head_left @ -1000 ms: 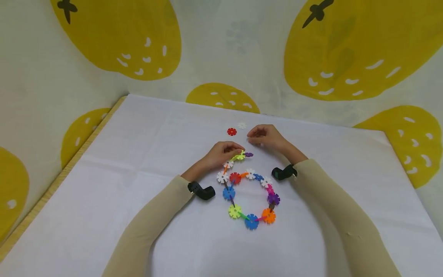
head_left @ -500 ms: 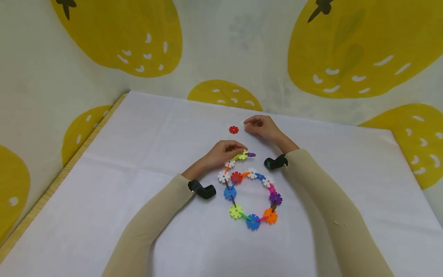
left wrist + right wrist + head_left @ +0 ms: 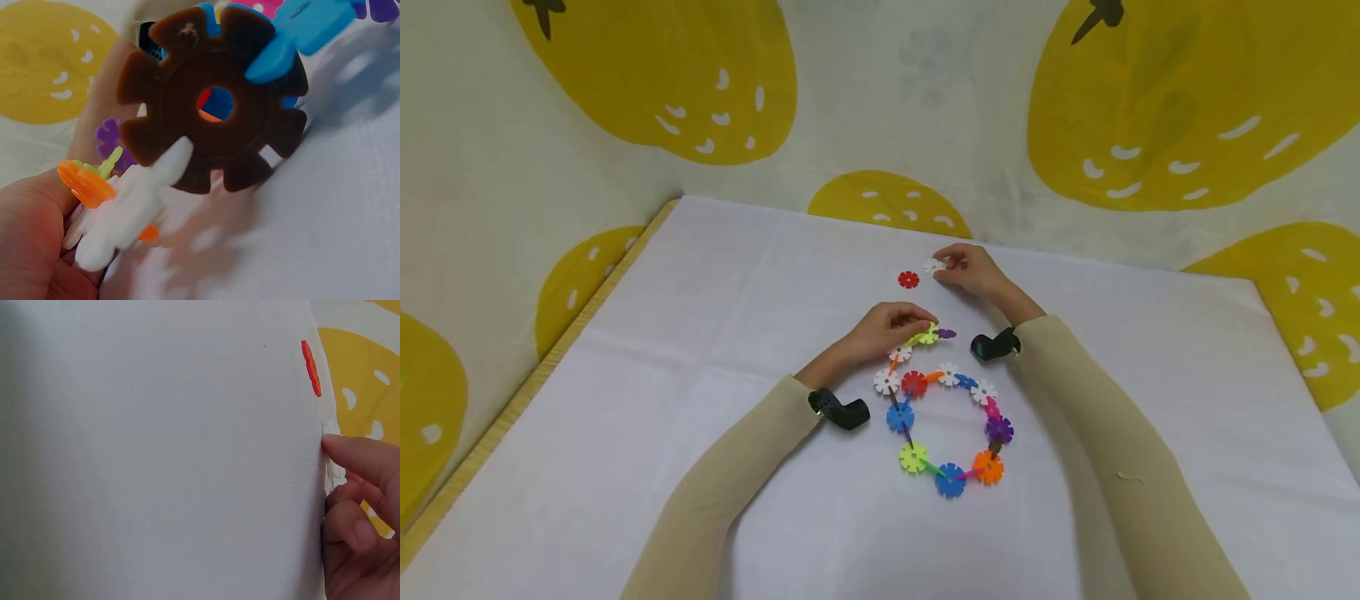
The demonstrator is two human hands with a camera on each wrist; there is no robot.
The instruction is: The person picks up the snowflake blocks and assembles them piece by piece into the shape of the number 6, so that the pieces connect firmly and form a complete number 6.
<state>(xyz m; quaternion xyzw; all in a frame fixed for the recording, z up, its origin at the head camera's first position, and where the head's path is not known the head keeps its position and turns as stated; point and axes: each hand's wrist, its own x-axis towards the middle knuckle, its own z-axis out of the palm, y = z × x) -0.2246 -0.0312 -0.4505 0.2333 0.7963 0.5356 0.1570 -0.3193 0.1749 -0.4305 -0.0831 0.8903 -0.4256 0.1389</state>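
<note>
A chain of colourful notched plastic discs, snowflake-shaped, lies on the white cloth, partly looped into a ring with a blue disc (image 3: 951,481) at its near side. My left hand (image 3: 883,333) pinches the chain's far end at a yellow-green disc (image 3: 929,334); a purple disc (image 3: 947,333) sticks out beyond its fingertips. In the left wrist view, a brown disc (image 3: 169,125) and a white disc (image 3: 119,219) of the chain fill the foreground. Farther back, my right hand (image 3: 973,271) pinches a loose white disc (image 3: 933,267) at its edge, low over the cloth.
A loose red disc (image 3: 908,280) lies flat, left of the white one. The white tablecloth (image 3: 760,283) ends at a wooden edge (image 3: 512,412) on the left. Behind stands a fabric backdrop (image 3: 880,100) with yellow fruit prints. Each wrist carries a black camera (image 3: 838,410).
My right hand has moved away from me and slightly left to the loose white disc and now pinches it. The left hand keeps its hold on the chain.
</note>
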